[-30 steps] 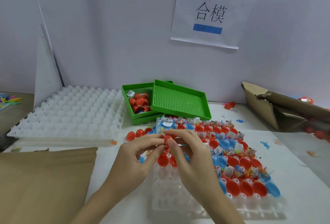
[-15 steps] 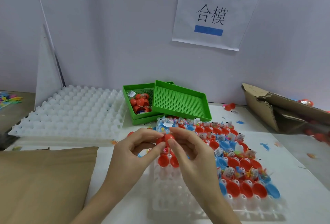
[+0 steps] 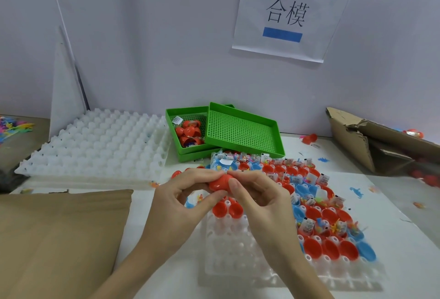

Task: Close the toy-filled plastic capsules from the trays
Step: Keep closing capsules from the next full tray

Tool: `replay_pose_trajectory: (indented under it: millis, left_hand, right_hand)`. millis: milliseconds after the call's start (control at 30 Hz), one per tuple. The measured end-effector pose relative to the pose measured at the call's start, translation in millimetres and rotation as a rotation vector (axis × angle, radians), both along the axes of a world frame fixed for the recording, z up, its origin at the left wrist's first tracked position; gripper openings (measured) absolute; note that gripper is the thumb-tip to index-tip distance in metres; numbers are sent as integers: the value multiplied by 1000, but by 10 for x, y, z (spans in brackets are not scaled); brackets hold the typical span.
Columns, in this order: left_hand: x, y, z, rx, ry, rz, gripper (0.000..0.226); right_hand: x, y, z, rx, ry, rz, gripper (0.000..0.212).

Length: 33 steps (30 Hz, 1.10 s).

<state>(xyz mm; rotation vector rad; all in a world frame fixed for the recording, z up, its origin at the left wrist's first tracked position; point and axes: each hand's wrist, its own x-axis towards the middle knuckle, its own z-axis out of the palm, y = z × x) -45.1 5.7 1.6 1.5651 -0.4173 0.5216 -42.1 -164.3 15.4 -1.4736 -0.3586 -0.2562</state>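
Both hands meet over the near-left part of a white cell tray (image 3: 250, 258). My left hand (image 3: 181, 205) and my right hand (image 3: 259, 201) pinch one red capsule (image 3: 219, 184) between thumbs and fingertips; its seam is hidden by the fingers. Several open red and blue capsule halves (image 3: 328, 248) with small packed toys fill the tray's far and right cells. Two red halves (image 3: 228, 210) sit just under the hands.
Stacked green mesh trays (image 3: 240, 132) at the back hold several red capsules (image 3: 188, 132). A white cell tray (image 3: 95, 146) with nothing in its cells lies at left, brown cardboard (image 3: 59, 239) at near left, and a torn carton (image 3: 381, 146) at right.
The hands have drawn closer together around the red capsule, the fingertips now pressing it from both sides. They stay over the same spot of the tray.
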Motion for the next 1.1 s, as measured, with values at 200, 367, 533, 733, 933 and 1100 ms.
replay_pose_trajectory:
  millis: [200, 367, 533, 733, 933, 1100]
  left_hand:
    - [22, -1, -71, 114, -66, 17, 37]
    - [-9, -30, -48, 299, -167, 155, 46]
    - [-30, -48, -67, 308, -161, 230, 42]
    - [-27, -57, -85, 343, -165, 222, 47]
    - [-19, -20, -58, 415, -269, 235, 38]
    - [-4, 15, -69, 454, -327, 253, 37]
  right_hand:
    - [3, 7, -32, 74, 86, 45, 13]
    - [8, 16, -27, 233, 266, 187, 20]
    - [25, 61, -54, 398, 461, 372, 38]
    - [-5, 83, -26, 410, 433, 513, 33]
    - [-22, 96, -1, 402, 449, 471, 32]
    - [-29, 109, -22, 415, 459, 451, 36]
